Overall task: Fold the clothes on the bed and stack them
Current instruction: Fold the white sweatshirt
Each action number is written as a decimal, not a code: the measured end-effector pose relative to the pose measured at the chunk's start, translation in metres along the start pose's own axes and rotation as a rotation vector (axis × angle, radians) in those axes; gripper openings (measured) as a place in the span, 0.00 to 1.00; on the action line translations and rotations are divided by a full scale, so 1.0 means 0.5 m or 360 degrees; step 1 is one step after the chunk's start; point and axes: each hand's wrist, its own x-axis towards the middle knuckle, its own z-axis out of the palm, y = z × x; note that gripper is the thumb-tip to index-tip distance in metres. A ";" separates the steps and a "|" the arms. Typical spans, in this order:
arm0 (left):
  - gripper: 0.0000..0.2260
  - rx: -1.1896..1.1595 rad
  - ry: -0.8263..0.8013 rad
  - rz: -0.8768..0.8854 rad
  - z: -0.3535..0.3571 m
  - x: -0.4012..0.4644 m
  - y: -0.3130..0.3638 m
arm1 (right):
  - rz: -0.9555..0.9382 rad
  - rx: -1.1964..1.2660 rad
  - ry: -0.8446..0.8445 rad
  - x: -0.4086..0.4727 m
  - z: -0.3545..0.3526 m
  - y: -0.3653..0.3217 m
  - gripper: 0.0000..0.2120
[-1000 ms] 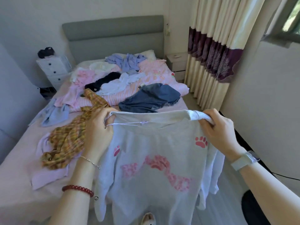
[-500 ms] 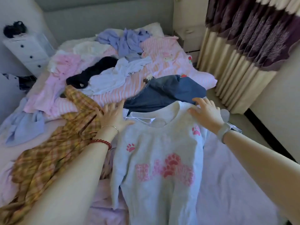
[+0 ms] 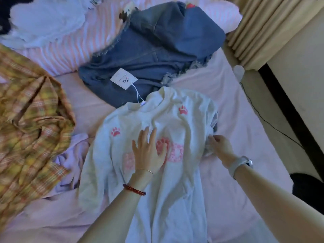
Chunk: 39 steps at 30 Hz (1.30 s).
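Head view: the white sweatshirt lies face up on the bed, collar toward the denim piece. My left hand rests flat on its chest, fingers spread; my right hand pinches the bunched sleeve at the side. To fold well, I should keep the chest pinned and draw that sleeve out smooth before turning it in. The knit looks soft and thick, with pink paw prints; the plaid shirt nearby is thin and crumpled.
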 end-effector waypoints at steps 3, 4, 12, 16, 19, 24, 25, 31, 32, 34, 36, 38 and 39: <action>0.32 -0.0093 -0.0115 0.0126 0.047 -0.023 0.046 | 0.0196 0.0280 -0.0073 0.010 0.013 0.018 0.14; 0.30 -0.0101 -0.0130 0.0177 0.056 -0.024 0.058 | 0.0270 0.0392 -0.0140 0.011 0.009 0.015 0.11; 0.28 0.0179 -0.0232 0.0459 0.102 -0.007 0.152 | -0.0889 0.0180 0.0717 -0.023 -0.141 0.037 0.05; 0.25 0.0509 -0.0609 0.0155 0.143 0.000 0.170 | -0.0111 -0.0036 0.0294 0.045 -0.190 0.133 0.28; 0.23 0.0383 -0.0488 0.0072 0.153 -0.006 0.194 | 0.0252 0.0181 0.0107 0.081 -0.208 0.151 0.34; 0.31 0.0414 -0.0295 0.0243 0.197 -0.064 0.231 | 0.0690 0.0969 -0.0058 0.113 -0.219 0.129 0.08; 0.31 0.0372 -0.0263 0.0249 0.212 -0.087 0.236 | 0.0647 0.0994 0.0078 0.117 -0.220 0.120 0.05; 0.17 -0.1050 0.0209 -0.0483 0.179 -0.137 0.233 | -0.0876 0.0436 0.0040 0.014 -0.169 -0.015 0.07; 0.12 -0.1166 0.0284 -0.0630 0.160 -0.133 0.220 | -0.1024 0.0416 -0.0274 -0.014 -0.148 -0.035 0.06; 0.09 -0.1226 0.0310 -0.0822 0.128 -0.130 0.188 | -0.1257 0.0291 -0.0563 -0.051 -0.120 -0.057 0.12; 0.10 -0.1167 0.0264 -0.0917 0.114 -0.138 0.154 | -0.1223 0.0329 -0.0415 -0.059 -0.107 -0.036 0.11; 0.08 -0.1047 0.0191 -0.0916 0.114 -0.158 0.128 | -0.0858 0.0365 -0.0223 -0.072 -0.100 0.021 0.05; 0.08 -0.0979 0.0149 -0.0883 0.117 -0.169 0.120 | -0.0660 0.0279 -0.0206 -0.080 -0.092 0.058 0.03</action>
